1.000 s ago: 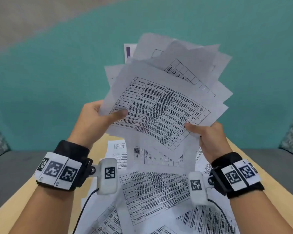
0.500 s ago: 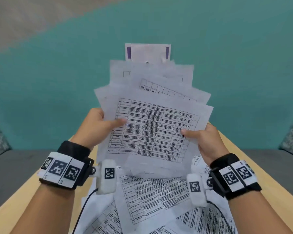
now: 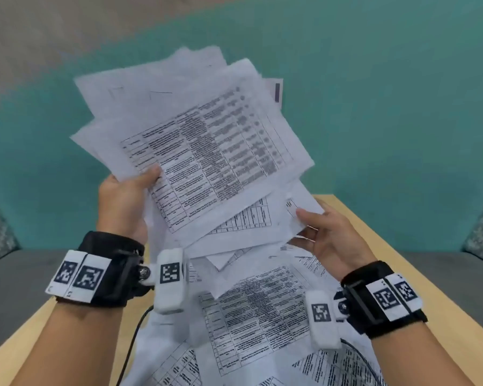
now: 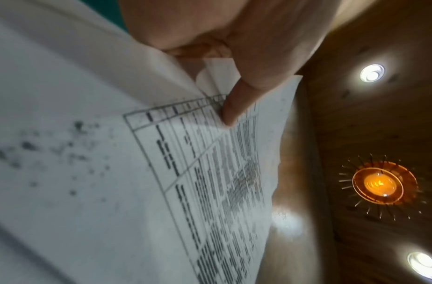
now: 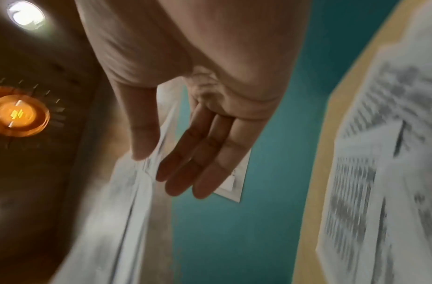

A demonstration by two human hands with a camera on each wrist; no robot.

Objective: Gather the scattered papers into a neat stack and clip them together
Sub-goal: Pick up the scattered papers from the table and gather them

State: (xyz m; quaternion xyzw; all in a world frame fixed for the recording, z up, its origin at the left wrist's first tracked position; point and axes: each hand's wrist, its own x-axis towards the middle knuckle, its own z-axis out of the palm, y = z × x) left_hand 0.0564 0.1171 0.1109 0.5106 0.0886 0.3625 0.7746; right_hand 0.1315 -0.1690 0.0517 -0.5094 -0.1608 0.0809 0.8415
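A fanned bundle of printed papers (image 3: 207, 151) is lifted above the table and tilted to the left. My left hand (image 3: 140, 188) grips its lower left edge; the thumb presses on the top sheet (image 4: 185, 173) and the fingers are hidden behind. My right hand (image 3: 310, 229) is at the bundle's lower right corner. Its thumb lies on a low sheet, and its straight fingers (image 5: 185, 173) sit under the blurred sheet edges (image 5: 127, 192). More printed sheets (image 3: 257, 310) lie scattered on the table below. No clip is in view.
The wooden table (image 3: 374, 235) narrows away from me, with a teal surface (image 3: 402, 121) beyond it. Grey upholstered seats (image 3: 17, 274) flank it on both sides. A black cable (image 3: 131, 338) hangs from the left wrist camera over the loose sheets. Both wrist views show ceiling lamps.
The bundle has swung from tilting right, through upright, to tilting left, and has fanned wider. My right hand has dropped lower and to the right, and its fingers have straightened. The left hand keeps its grip.
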